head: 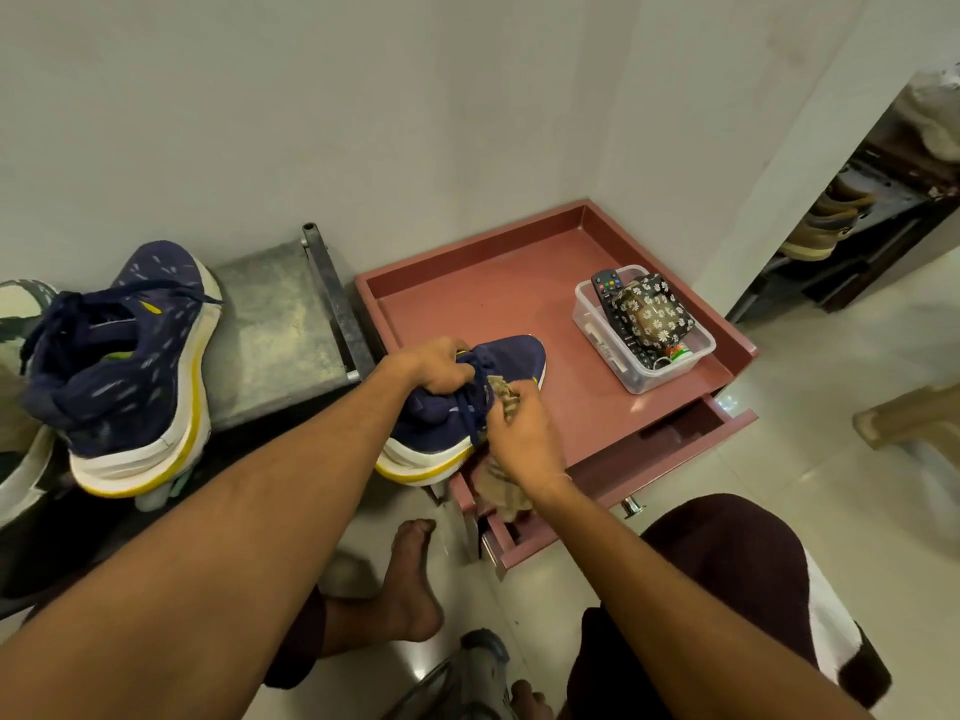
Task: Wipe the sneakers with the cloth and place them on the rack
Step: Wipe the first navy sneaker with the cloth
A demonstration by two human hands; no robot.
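A navy sneaker (514,358) with a white and yellow sole lies at the left front corner of the pink cabinet top (498,283). My left hand (434,368) grips it at the laces and tongue. My right hand (524,433) holds a beige cloth (506,400) pressed against the sneaker's side, and the rest of the cloth hangs down below my wrist. The second navy sneaker (130,366) stands tilted, heel toward me, on the grey metal rack (275,324) at the left.
A clear plastic box (647,330) with a remote and a flowered pouch sits on the cabinet top. The cabinet's drawer (675,433) is pulled open toward me. More shoes lie at the far left edge and on dark shelves (831,226) at the right. My bare foot (410,579) rests on the tiled floor.
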